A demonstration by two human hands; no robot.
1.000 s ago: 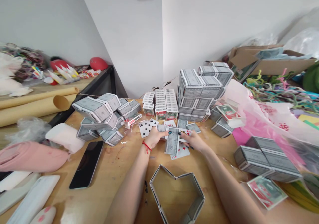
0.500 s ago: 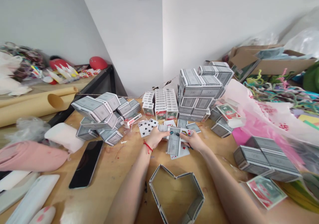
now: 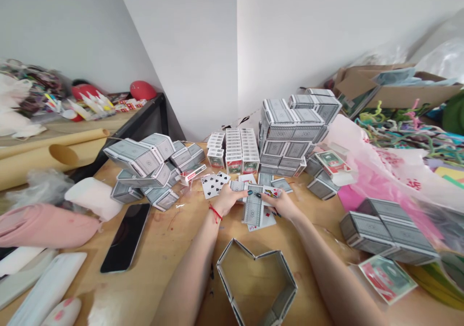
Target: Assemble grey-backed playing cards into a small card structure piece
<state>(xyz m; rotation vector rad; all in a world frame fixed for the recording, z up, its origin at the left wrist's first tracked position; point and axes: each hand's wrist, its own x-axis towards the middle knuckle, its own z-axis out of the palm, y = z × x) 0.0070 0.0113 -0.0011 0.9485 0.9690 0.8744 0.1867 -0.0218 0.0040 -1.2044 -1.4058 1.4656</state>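
Observation:
Both my hands meet at a small group of playing cards (image 3: 253,211) with grey patterned backs, just above the table. My left hand (image 3: 227,199) grips the cards from the left, its dark-nailed thumb on top. From the right, my right hand (image 3: 282,203) pinches them too, beside a face card (image 3: 271,192) turned picture-up. A red-diamond card (image 3: 264,222) lies under them. Left of my left hand is a spade card (image 3: 214,185). Between my forearms stands a heart-shaped frame (image 3: 258,257) made of cards. My fingers beneath the cards are mostly hidden.
Stacked card-covered blocks stand at the left (image 3: 139,164) and back right (image 3: 290,133). Rows of card boxes (image 3: 234,149) sit between them. A phone (image 3: 126,238) lies left. More blocks (image 3: 389,229) and a card box (image 3: 387,278) are at right, near pink plastic (image 3: 366,157).
The view has shifted very slightly. My hands keep the same hold on the cards, and nothing else has visibly moved.

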